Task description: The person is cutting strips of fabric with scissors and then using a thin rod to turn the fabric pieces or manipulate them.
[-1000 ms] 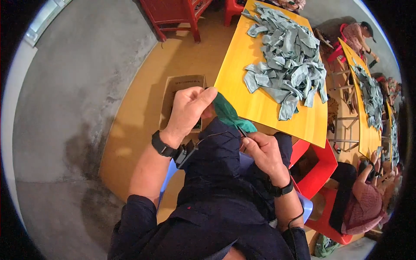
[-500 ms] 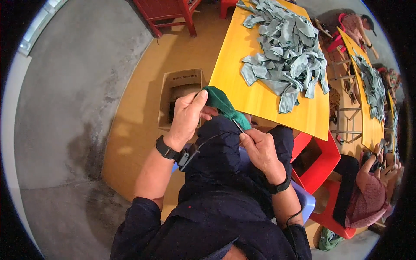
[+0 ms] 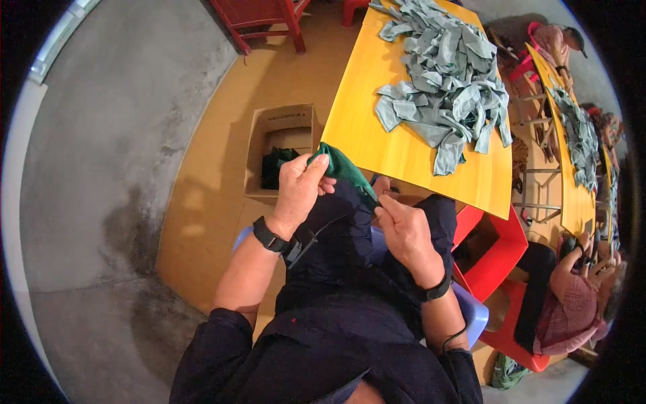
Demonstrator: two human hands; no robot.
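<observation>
A dark green tube-like piece of cloth (image 3: 345, 167) is stretched between my hands above my lap. My left hand (image 3: 298, 188) is closed, pinching its upper end between thumb and fingers. My right hand (image 3: 405, 232) is closed at the lower end, gripping a thin rod-like tool whose end meets the cloth; most of this tool is hidden by my fingers and the cloth. On the yellow table (image 3: 360, 138) just ahead lies a loose heap of grey-green cloth pieces (image 3: 451, 74).
An open cardboard box (image 3: 259, 165) with dark green cloth in it stands on the floor left of the table. A red plastic stool (image 3: 501, 259) is at my right. Other people sit by a second yellow table (image 3: 568, 168) at far right. A red wooden chair (image 3: 259, 23) stands at the back.
My left hand has shifted slightly right and down, and the cloth is drawn narrower between my hands. The metal rod visible before is now mostly hidden. More of the box's contents shows.
</observation>
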